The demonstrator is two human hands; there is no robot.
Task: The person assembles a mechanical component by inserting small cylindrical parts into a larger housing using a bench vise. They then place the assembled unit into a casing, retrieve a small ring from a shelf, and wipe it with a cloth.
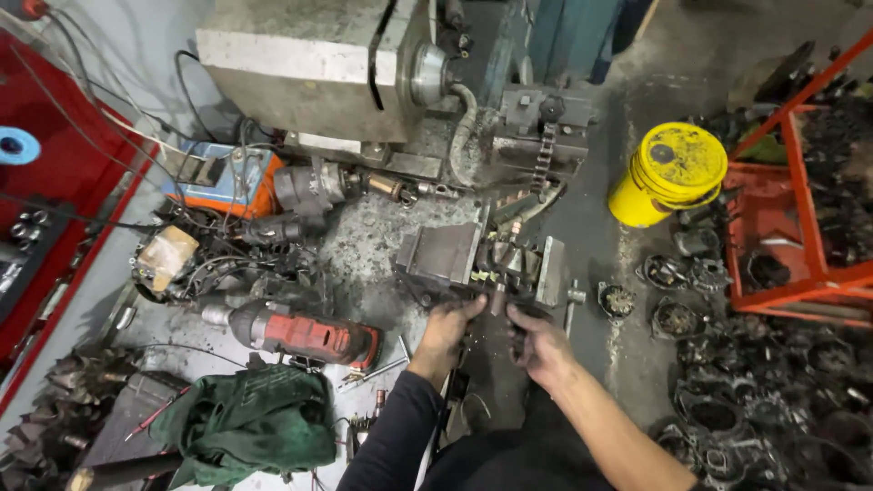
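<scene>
Bench vise sits mid-surface, just below the grey lathe. Both greasy hands meet at its near edge: left hand and right hand curl their fingers around 1 small dark part (too grimy to identify). A red power tool lies left.

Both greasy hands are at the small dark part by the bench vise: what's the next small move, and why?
Probably steady the small dark metal part with the left hand while the right hand adjusts its grip: both hands crowd it just below the grey steel vise.
</scene>
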